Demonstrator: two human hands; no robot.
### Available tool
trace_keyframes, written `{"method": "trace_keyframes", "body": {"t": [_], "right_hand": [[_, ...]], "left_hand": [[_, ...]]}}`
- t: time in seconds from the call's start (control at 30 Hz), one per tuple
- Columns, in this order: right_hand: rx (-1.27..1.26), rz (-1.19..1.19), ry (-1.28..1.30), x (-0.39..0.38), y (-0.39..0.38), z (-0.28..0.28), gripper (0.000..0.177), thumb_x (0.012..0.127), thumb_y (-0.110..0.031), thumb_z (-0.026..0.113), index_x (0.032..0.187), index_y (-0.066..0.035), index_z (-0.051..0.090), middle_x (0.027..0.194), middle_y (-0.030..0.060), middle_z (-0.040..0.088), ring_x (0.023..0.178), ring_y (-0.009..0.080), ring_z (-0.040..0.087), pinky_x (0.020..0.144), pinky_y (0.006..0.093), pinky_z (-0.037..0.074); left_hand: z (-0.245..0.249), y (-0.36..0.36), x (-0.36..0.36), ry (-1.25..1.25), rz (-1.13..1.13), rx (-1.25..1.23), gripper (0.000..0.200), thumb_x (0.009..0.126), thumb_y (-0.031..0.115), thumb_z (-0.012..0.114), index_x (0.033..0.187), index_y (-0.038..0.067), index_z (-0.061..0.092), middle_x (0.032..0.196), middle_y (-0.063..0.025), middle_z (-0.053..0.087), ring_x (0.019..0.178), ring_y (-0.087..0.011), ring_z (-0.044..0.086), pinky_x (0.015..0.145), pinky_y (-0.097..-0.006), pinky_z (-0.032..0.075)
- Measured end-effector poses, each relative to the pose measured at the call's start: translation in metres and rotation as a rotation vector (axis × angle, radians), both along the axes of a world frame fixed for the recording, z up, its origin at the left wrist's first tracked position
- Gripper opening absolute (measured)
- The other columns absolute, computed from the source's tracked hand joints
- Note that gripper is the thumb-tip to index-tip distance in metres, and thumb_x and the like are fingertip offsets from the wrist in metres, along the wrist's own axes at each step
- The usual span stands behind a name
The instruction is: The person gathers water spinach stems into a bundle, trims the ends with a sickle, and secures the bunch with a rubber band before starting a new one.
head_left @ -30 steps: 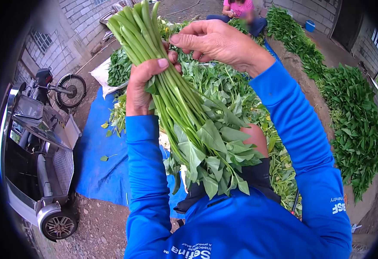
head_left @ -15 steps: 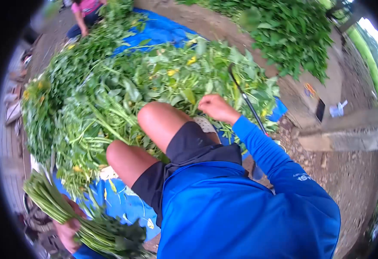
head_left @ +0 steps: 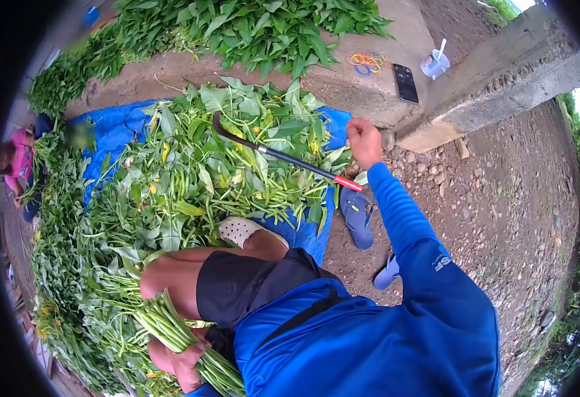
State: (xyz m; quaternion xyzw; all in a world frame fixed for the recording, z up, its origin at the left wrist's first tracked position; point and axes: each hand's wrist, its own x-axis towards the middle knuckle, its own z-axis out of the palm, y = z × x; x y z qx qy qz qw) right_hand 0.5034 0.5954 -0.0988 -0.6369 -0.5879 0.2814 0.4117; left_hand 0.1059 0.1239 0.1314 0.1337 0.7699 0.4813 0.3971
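Observation:
My left hand (head_left: 187,362) is wrapped round a bunch of leafy green stems (head_left: 164,324) held low, close to my bent knee. The cut ends of the stems point up and left, and the lower part passes behind my sleeve. Out to the right, my right hand (head_left: 366,142) hovers with its fingers curled in; nothing shows in them. Below and left of it a sickle (head_left: 290,159), with a dark curved end and a red tip on its handle, lies across the heap of cut greens (head_left: 190,172). Beyond that hand lie coloured rubber bands (head_left: 368,63) on a concrete ledge.
A phone (head_left: 405,83) and a small cup (head_left: 435,64) sit by a concrete post (head_left: 495,83). More leafy bunches (head_left: 257,30) lie at the back. Blue sandals (head_left: 356,217) rest on stony ground beside the blue tarp (head_left: 313,238). A person in pink (head_left: 20,159) is at far left.
My view has turned to the right, towards the ledge and post. The left hand has brought the stems in beside my knee. My right hand has reached out past the sickle.

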Motion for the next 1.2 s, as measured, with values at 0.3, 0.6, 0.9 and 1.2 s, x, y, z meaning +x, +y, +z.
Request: {"method": "trace_keyframes", "body": {"t": [0.3, 0.6, 0.9, 1.2], "right_hand": [[0.274, -0.06, -0.59, -0.002, 0.192, 0.055, 0.021, 0.095, -0.021, 0.065, 0.107, -0.015, 0.082, 0.117, 0.0224, 0.075, 0.118, 0.0432, 0.068, 0.102, 0.0526, 0.056], [0.135, 0.084, -0.917, -0.002, 0.264, 0.026, 0.029, 0.091, -0.018, 0.064, 0.114, -0.004, 0.074, 0.123, 0.0277, 0.069, 0.121, 0.0467, 0.064, 0.104, 0.0553, 0.052], [0.198, -0.249, -0.356, 0.002, 0.284, 0.142, 0.028, 0.104, -0.026, 0.058, 0.119, -0.004, 0.065, 0.118, 0.0289, 0.072, 0.113, 0.0485, 0.068, 0.096, 0.0573, 0.052], [0.274, 0.109, 0.328, -0.052, 0.224, 0.176, 0.028, 0.106, -0.005, 0.049, 0.126, -0.01, 0.069, 0.094, 0.0051, 0.07, 0.082, 0.0144, 0.065, 0.071, 0.0325, 0.053]], "left_hand": [[0.006, 0.031, 0.002, -0.106, -0.075, 0.012, 0.041, 0.067, 0.007, 0.074, 0.105, -0.004, 0.065, 0.083, -0.0107, 0.069, 0.07, -0.0217, 0.068, 0.067, -0.0349, 0.058], [0.015, 0.038, 0.014, -0.1, -0.078, -0.038, 0.031, 0.065, 0.006, 0.074, 0.094, -0.003, 0.07, 0.08, -0.0102, 0.071, 0.069, -0.0217, 0.069, 0.067, -0.0338, 0.057], [0.026, 0.052, 0.016, -0.069, -0.091, -0.049, 0.03, 0.066, 0.005, 0.074, 0.095, -0.003, 0.071, 0.081, -0.0101, 0.073, 0.07, -0.0209, 0.07, 0.067, -0.0335, 0.057], [0.017, 0.046, 0.013, -0.085, -0.158, -0.048, 0.021, 0.07, 0.0, 0.074, 0.09, -0.006, 0.073, 0.08, -0.0114, 0.075, 0.072, -0.0201, 0.072, 0.068, -0.0331, 0.057]]}}
